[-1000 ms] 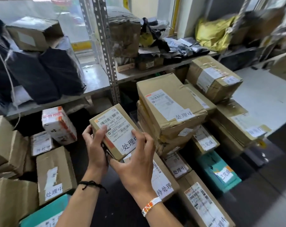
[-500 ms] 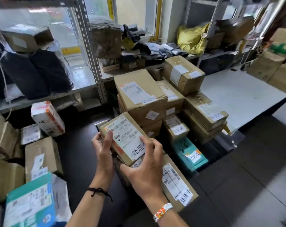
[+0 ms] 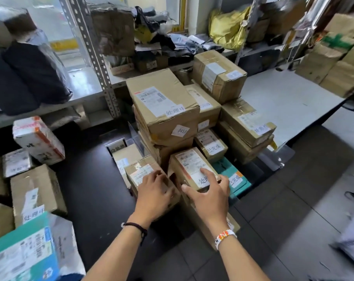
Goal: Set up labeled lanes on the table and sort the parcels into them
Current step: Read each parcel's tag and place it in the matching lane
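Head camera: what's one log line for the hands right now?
left hand: rests on taped box | right hand: grips small parcel | place: beside teal box

Cardboard, tape and steel
I see a matt brown cardboard parcel (image 3: 189, 167), glossy tape on a small box (image 3: 139, 164), a perforated metal upright (image 3: 95, 57).
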The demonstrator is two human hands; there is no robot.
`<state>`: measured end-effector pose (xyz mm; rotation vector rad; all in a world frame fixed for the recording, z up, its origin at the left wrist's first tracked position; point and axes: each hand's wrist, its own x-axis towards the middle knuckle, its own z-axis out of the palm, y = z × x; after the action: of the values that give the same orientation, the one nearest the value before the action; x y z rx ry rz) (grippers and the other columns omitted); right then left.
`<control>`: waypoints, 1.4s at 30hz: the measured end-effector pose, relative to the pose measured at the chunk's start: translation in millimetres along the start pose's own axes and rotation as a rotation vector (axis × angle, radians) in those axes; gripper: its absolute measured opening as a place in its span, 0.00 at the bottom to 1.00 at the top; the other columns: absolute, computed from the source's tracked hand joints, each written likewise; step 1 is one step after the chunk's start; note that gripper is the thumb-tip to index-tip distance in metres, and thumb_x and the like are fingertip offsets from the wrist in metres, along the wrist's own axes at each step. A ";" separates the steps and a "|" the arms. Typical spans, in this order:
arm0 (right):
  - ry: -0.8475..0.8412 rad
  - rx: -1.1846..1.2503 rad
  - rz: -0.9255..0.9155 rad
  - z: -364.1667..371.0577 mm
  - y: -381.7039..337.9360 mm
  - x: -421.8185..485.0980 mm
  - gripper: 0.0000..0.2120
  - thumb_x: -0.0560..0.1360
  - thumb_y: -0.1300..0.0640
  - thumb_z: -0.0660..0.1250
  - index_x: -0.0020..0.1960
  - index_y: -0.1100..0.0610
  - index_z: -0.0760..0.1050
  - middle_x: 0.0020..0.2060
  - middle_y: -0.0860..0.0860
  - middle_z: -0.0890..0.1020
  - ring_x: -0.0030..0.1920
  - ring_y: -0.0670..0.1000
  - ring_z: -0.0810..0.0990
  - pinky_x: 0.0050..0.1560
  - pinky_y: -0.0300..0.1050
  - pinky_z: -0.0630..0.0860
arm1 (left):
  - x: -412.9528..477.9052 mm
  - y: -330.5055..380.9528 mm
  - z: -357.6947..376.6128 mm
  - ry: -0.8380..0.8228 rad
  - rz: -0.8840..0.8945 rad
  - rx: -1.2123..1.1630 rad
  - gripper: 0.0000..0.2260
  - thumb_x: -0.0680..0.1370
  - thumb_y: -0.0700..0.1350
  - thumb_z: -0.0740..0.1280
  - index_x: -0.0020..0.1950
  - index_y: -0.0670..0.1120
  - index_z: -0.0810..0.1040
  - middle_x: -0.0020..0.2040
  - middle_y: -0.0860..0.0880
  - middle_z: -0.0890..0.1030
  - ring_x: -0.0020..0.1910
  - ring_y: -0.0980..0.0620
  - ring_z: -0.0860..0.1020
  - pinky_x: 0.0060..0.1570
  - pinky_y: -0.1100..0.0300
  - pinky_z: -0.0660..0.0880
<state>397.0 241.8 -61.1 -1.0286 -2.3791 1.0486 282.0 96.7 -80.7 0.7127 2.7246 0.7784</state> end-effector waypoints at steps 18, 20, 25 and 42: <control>-0.177 -0.117 0.016 25.2 6.6 6.6 0.39 0.69 0.31 0.75 0.76 0.36 0.64 0.81 0.51 0.49 0.80 0.61 0.55 0.73 0.59 0.69 | -6.8 -13.4 -6.0 -0.086 0.077 0.045 0.26 0.83 0.56 0.62 0.81 0.52 0.66 0.82 0.54 0.62 0.82 0.51 0.57 0.81 0.51 0.58; -0.163 -0.231 -0.023 16.6 0.9 7.0 0.42 0.71 0.26 0.69 0.79 0.37 0.61 0.83 0.52 0.48 0.82 0.60 0.50 0.78 0.61 0.61 | -7.6 -9.4 -10.5 -0.074 0.076 0.019 0.25 0.84 0.55 0.61 0.80 0.52 0.67 0.82 0.54 0.63 0.81 0.52 0.58 0.80 0.52 0.59; 0.065 -0.262 -0.301 -0.5 -28.8 3.8 0.33 0.74 0.32 0.70 0.74 0.46 0.72 0.78 0.54 0.65 0.76 0.56 0.64 0.71 0.61 0.69 | -12.8 -5.2 -35.9 0.103 0.076 -0.012 0.23 0.84 0.54 0.63 0.80 0.53 0.68 0.82 0.55 0.64 0.81 0.53 0.59 0.80 0.53 0.57; -0.474 0.250 -0.636 175.3 -256.8 -97.1 0.32 0.79 0.33 0.60 0.78 0.48 0.69 0.76 0.46 0.68 0.75 0.44 0.67 0.74 0.43 0.68 | -68.3 -179.1 -228.3 0.705 -0.308 0.007 0.23 0.79 0.54 0.63 0.71 0.45 0.78 0.74 0.46 0.75 0.75 0.43 0.70 0.73 0.45 0.64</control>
<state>242.0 -35.5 10.9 0.0977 -2.5483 1.3716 194.8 -170.9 17.8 -0.0180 3.3225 1.0990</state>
